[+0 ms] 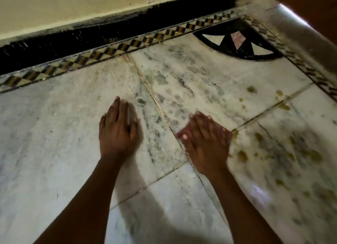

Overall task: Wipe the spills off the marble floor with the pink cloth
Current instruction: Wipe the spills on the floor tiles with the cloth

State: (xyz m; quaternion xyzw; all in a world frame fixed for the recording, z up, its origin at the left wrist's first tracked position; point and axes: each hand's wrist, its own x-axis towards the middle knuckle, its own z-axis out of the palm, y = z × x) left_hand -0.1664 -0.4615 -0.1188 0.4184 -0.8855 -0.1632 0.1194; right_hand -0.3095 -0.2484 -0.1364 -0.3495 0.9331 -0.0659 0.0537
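The white, grey-veined marble floor (54,134) fills the head view. My left hand (116,130) lies flat on it, palm down, fingers slightly apart, with nothing under it. My right hand (206,141) is motion-blurred and presses down on the pink cloth (183,135); only a small pink edge shows at the thumb side, the rest is hidden under the hand. Several yellow-brown spills (242,156) dot the tiles just right of my right hand, and a few spots (252,89) sit farther off.
A black and yellow checkered inlay strip (109,52) runs along the black skirting (73,43) of the cream wall. A black fan-shaped inlay (237,44) marks the far corner. A raised pale ledge (295,32) borders the floor on the right.
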